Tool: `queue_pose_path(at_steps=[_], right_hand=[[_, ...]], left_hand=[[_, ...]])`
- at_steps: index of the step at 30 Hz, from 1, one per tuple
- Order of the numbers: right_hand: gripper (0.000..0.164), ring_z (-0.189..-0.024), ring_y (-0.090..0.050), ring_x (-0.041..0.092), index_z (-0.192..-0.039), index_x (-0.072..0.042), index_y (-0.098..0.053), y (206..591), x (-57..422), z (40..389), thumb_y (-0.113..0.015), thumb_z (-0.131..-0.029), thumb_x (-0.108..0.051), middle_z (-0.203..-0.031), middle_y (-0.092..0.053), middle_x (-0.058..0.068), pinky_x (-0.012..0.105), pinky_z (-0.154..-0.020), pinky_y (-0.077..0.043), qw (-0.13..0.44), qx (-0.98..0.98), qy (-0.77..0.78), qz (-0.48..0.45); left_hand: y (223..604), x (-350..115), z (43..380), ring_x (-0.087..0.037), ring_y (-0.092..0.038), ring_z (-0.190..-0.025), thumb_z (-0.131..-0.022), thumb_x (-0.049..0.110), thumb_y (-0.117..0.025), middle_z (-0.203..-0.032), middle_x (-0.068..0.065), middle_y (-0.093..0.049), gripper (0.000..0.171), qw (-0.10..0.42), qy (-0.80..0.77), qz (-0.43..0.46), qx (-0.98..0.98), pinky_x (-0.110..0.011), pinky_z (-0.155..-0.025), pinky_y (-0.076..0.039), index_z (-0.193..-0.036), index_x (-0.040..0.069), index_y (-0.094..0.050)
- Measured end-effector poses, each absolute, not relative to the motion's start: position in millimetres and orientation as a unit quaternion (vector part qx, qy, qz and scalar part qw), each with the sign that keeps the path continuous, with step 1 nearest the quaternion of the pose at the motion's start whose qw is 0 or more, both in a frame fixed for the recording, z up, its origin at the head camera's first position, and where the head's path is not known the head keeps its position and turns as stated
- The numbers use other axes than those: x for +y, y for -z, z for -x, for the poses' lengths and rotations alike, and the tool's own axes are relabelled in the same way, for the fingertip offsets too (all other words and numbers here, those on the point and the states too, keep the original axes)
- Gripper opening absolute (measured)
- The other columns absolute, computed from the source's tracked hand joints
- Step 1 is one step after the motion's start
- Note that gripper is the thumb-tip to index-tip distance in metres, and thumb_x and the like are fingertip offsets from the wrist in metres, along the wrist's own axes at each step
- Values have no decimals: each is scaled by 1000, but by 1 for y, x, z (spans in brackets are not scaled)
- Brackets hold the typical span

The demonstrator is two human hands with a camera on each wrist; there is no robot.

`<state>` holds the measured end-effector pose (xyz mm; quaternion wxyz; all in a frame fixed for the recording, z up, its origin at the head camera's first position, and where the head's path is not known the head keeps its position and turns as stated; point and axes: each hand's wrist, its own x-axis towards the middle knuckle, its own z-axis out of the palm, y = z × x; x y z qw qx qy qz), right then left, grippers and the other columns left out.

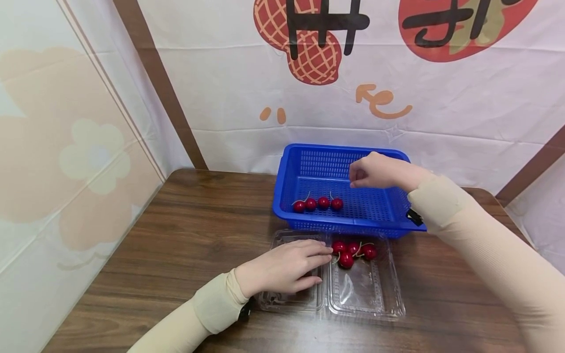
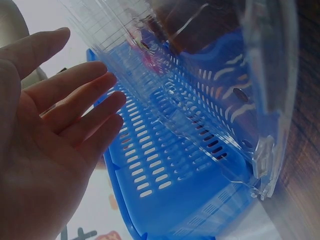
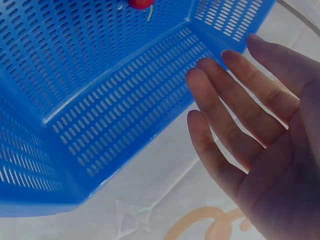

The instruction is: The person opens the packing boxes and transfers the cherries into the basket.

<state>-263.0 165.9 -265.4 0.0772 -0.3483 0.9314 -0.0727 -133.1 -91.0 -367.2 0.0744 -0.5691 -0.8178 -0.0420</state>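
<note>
My left hand [image 1: 287,267] hovers over or rests on the left half of a clear plastic clamshell box [image 1: 362,299], fingers loosely extended and holding nothing. In its right half lies a cluster of several red cherries [image 1: 346,260] with stems, close to the left fingertips. Above the right part of a blue plastic basket [image 1: 282,191] hangs my right hand [image 1: 379,171]; the right wrist view shows its fingers [image 3: 225,120] relaxed and the palm bare. Several more cherries [image 1: 323,203] sit in a row at the basket's front left. One cherry [image 3: 141,3] shows at the top of the right wrist view.
The basket stands behind the clamshell on a dark wood table [image 1: 176,245], its front wall right against the box's back edge. A printed cloth [image 1: 229,73] hangs behind the table, close to the basket's back rim.
</note>
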Motion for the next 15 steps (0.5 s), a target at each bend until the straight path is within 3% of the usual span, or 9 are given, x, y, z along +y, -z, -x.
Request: queue_pose_path(at_steps=[15], right_hand=[[6, -68, -58, 6, -84, -14, -66, 263, 171, 232, -64, -84, -20, -75, -67, -4, 32, -65, -57, 36, 916, 88, 390]], left_hand=[[367, -91, 133, -20, -42, -125, -91, 35, -51, -133, -7, -54, 48, 83, 49, 571, -815, -32, -109, -34, -128, 5, -55]])
